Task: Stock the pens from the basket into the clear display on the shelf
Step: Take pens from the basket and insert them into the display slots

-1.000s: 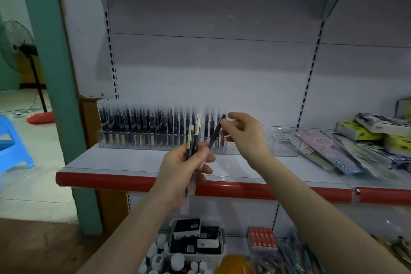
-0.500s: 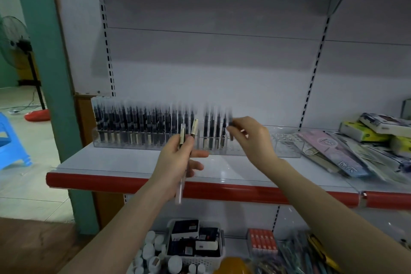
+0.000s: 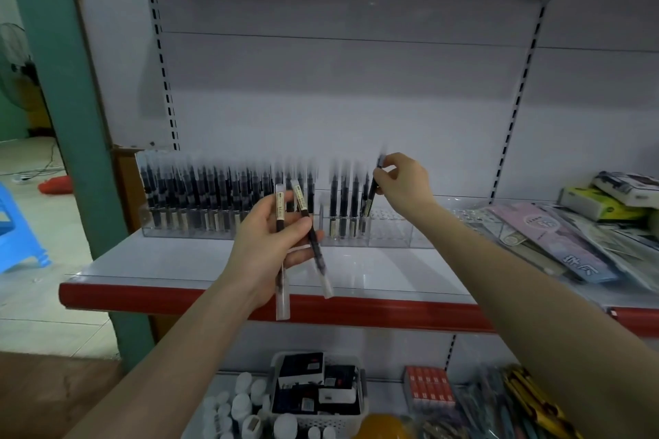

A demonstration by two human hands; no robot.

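Note:
A clear display (image 3: 388, 232) stands on the white shelf (image 3: 356, 271), its left part packed with several upright black pens (image 3: 214, 196). My left hand (image 3: 271, 246) grips two pens (image 3: 306, 224) in front of the display, their clear ends pointing down. My right hand (image 3: 403, 182) pinches one black pen (image 3: 373, 185) nearly upright, its lower end down among the slots just right of the last filled ones. The display's right part holds no pens.
Flat packaged stationery (image 3: 556, 242) and boxes (image 3: 602, 203) lie on the shelf's right. The shelf has a red front edge (image 3: 178, 299). Below are a white basket (image 3: 321, 403) of small boxes, white bottles (image 3: 242, 406) and a red pack (image 3: 431, 388). A green pillar (image 3: 71, 118) stands left.
My right hand has carried its pen rightward from beside my left hand to the display and stood it up over the slots. My left hand now shows two pens spread apart.

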